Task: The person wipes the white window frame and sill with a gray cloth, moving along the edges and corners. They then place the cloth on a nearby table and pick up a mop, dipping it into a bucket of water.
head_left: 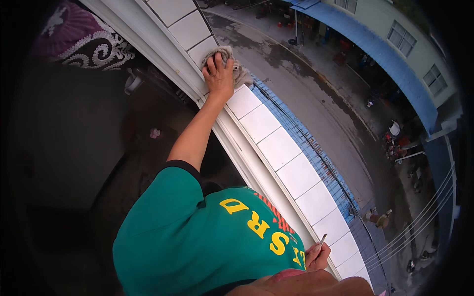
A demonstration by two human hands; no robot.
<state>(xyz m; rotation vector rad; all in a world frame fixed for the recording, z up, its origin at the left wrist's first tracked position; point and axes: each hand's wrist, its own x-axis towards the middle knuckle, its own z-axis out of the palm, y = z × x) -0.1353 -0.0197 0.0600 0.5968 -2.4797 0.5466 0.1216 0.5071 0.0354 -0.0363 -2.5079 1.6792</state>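
My left hand (219,79) presses a crumpled grey-beige cloth (241,75) onto the white tiled ledge (285,148) outside the window. Its fingers are bent over the cloth, and my arm reaches across the window frame. Lower right, close to my body, my right hand (317,257) is closed around a thin, short stick-like piece (323,240) with a darker tip; its exact kind is too small to tell. That hand rests near the inner edge of the tiles. My right forearm is hidden behind my green shirt.
A white window frame (163,52) and its track (237,140) run diagonally beside me. Past the ledge lie a blue roof (316,163), cables and a drop to the street (306,93). Indoors, left, hangs a purple patterned fabric (74,34) in dim light.
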